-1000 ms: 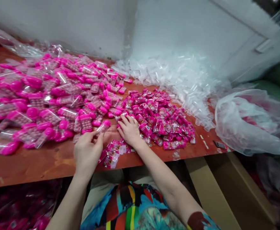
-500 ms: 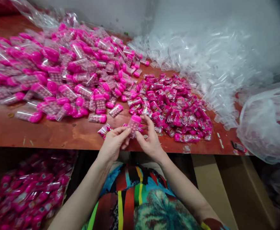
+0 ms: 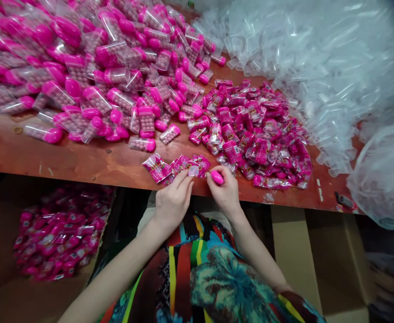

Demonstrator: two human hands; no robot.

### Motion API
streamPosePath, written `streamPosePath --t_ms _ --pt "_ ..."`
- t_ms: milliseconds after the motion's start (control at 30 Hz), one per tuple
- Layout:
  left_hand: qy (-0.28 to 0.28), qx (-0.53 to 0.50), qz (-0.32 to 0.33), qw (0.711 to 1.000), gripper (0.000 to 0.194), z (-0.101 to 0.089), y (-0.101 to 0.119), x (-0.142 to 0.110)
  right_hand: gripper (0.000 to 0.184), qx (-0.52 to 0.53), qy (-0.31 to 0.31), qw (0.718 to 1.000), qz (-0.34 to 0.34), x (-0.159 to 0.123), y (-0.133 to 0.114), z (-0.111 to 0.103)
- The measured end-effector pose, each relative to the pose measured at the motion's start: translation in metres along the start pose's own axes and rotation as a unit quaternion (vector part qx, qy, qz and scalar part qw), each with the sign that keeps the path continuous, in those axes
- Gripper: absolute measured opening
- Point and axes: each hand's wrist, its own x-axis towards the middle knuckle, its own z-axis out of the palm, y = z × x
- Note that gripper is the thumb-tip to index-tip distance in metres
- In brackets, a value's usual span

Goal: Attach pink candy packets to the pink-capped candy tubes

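Observation:
Near the table's front edge, my right hand (image 3: 224,190) is closed round a candy bottle whose pink cap (image 3: 217,177) shows above the fingers. The bottle's body is hidden in the palm. To its left, my left hand (image 3: 174,197) pinches a small translucent plastic piece (image 3: 193,171) at its fingertips. Several flat pink printed wrappers (image 3: 157,168) lie overlapping on the table just beyond the left fingers. A short gap separates the two hands.
Clear bottles of pink candy balls (image 3: 146,120) are heaped at the left. Wrapped pink packs (image 3: 260,134) lie in the middle, and clear plastic containers (image 3: 304,63) are piled at the right. Below the reddish table (image 3: 92,163), a cardboard box (image 3: 2,269) holds more wrapped packs.
My hands have moved apart. The candy bottle, held between both hands before, is now in my right hand. A translucent piece shows in my left fingers. The view has tilted down.

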Motion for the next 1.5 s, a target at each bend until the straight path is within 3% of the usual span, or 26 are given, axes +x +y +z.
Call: streamPosePath --t_ms 67,167,267,333,433,533,600,700,767,867,933,1000,1067,1167,1233,1300,1400,1433,1500 --pt "-0.035 0.088 0.022 0.995 0.033 0.007 -0.001 0.009 0.012 -0.097 -0.020 0.994 -0.043 0.007 -0.002 0.004" --pt "-0.076 0.179 0.060 0.979 0.034 0.018 -0.005 0.015 0.024 -0.238 -0.058 0.968 -0.051 0.015 -0.002 0.009" --pt "-0.050 0.203 0.091 0.974 0.032 0.022 -0.016 0.010 0.031 -0.330 -0.092 0.939 -0.037 0.019 0.002 0.008" --pt "-0.016 0.176 0.099 0.979 0.029 0.021 -0.023 0.005 0.029 -0.332 -0.096 0.938 -0.024 0.020 0.004 0.005" --pt "0.036 0.108 0.123 0.986 0.024 0.017 -0.028 0.000 0.029 -0.246 -0.061 0.967 -0.012 0.019 0.004 0.001" --pt "0.089 0.059 0.159 0.981 0.024 0.013 -0.029 -0.002 0.030 -0.022 -0.014 0.999 0.027 0.014 -0.001 0.001" --pt "0.113 0.041 0.185 0.975 0.026 0.013 -0.029 -0.003 0.031 0.138 -0.057 0.985 0.091 0.010 -0.006 0.004" --pt "0.126 0.018 0.207 0.970 0.028 0.015 -0.026 -0.005 0.037 0.286 -0.120 0.937 0.162 0.006 -0.008 0.010" --pt "0.119 -0.028 0.165 0.979 0.028 0.015 -0.019 -0.005 0.040 0.337 -0.085 0.921 0.176 0.007 -0.007 0.011" --pt "0.101 -0.179 -0.036 0.978 0.029 0.013 -0.005 0.000 0.041 0.361 -0.037 0.916 0.172 0.009 -0.006 0.006" --pt "0.052 -0.310 -0.171 0.934 0.028 0.012 0.003 0.006 0.039 0.350 -0.046 0.922 0.158 0.009 -0.007 0.003" --pt "-0.006 -0.398 -0.238 0.886 0.023 0.011 0.007 0.013 0.036 0.314 -0.069 0.936 0.143 0.008 -0.007 0.003" --pt "-0.021 -0.420 -0.270 0.866 0.027 0.010 0.008 0.019 0.030 0.228 -0.057 0.965 0.113 0.006 -0.006 0.004" --pt "0.000 -0.418 -0.319 0.851 0.040 0.006 0.003 0.023 0.029 -0.010 -0.041 0.997 0.062 0.005 -0.003 0.004" --pt "0.014 -0.442 -0.357 0.823 0.040 0.002 0.002 0.023 0.032 -0.164 -0.096 0.981 0.048 0.005 -0.002 0.001" --pt "0.029 -0.487 -0.403 0.775 0.036 -0.001 0.002 0.023 0.034 -0.241 -0.124 0.962 0.038 0.005 -0.003 -0.002" --pt "0.042 -0.541 -0.452 0.708 0.033 -0.002 0.007 0.027 0.034 -0.188 -0.033 0.982 0.008 0.004 -0.010 -0.001" --pt "0.047 -0.549 -0.455 0.700 0.034 -0.001 0.009 0.029 0.034 -0.129 -0.010 0.992 0.004 0.004 -0.012 0.001" --pt "0.056 -0.552 -0.446 0.703 0.035 0.004 0.012 0.033 0.033 0.016 -0.021 1.000 0.013 0.005 -0.015 0.007"
